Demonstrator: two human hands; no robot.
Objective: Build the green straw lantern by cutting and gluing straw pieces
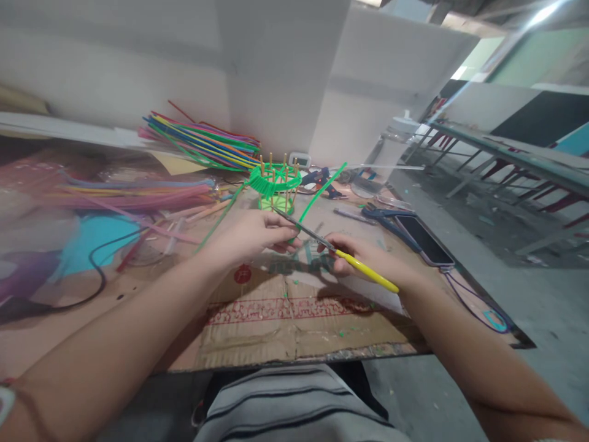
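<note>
My right hand (347,255) is closed on long-nosed pliers with yellow handles (368,271), whose dark metal jaws point up and left toward my left hand. Fingers bent together, my left hand (271,232) holds the lower end of a bright green strip (324,190) that slants up to the right; the pliers' jaws cross close to this end. Just beyond my left hand stands a small green woven frame (278,178) with upright wooden sticks and a lighter green base (276,204). Whether the jaws touch the strip is not clear.
Bundles of coloured strips (207,144) lie behind and to the left. A glue gun (322,178), a clear bottle (386,150), blue-handled pliers (391,221) and a phone (424,239) are at the right. Cardboard (276,337) covers the table's front; a dark cable (99,276) curls at left.
</note>
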